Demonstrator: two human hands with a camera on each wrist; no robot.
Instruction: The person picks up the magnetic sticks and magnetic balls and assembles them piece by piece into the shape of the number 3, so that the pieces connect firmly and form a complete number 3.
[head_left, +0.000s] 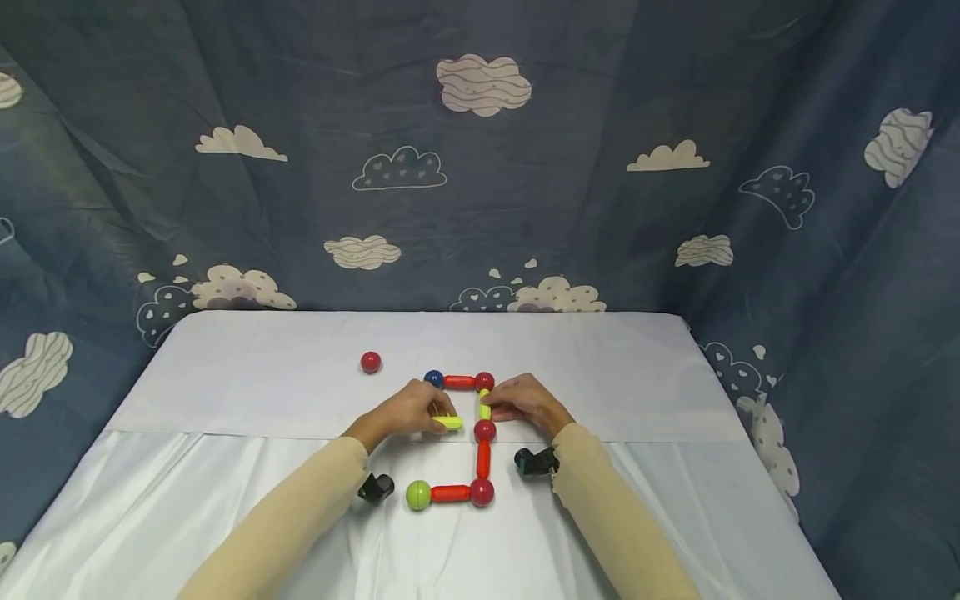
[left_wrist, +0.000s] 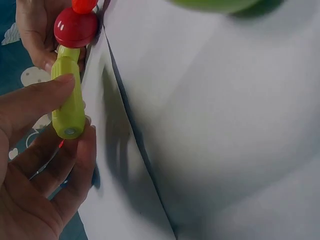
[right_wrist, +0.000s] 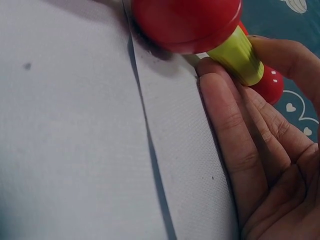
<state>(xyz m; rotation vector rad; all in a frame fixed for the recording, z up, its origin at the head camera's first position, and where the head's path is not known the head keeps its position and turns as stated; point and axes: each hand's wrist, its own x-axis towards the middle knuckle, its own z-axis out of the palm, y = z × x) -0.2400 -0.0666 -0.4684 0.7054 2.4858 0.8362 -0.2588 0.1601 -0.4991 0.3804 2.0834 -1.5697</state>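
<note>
My left hand [head_left: 412, 408] pinches a yellow-green rod [left_wrist: 70, 112] between thumb and fingers, its tip pointing toward a red ball [head_left: 485, 431] in the middle of a shape of rods and balls. On the shape's right side, my right hand [head_left: 531, 402] holds another yellow-green rod [right_wrist: 239, 59] between thumb and fingers. That rod stands between the middle red ball and the far red ball [head_left: 484, 382]. A red rod [head_left: 459, 382] links the far ball to a blue ball [head_left: 433, 379]. Nearer, a red rod [head_left: 483, 459] runs to the near red ball [head_left: 482, 492].
From the near red ball, another red rod [head_left: 450, 494] leads left to a green ball [head_left: 418, 495]. A loose red ball [head_left: 371, 362] lies at the back left. A white cloth [head_left: 247, 392] with a seam covers the table; a dark cloud-patterned curtain [head_left: 555, 208] hangs behind.
</note>
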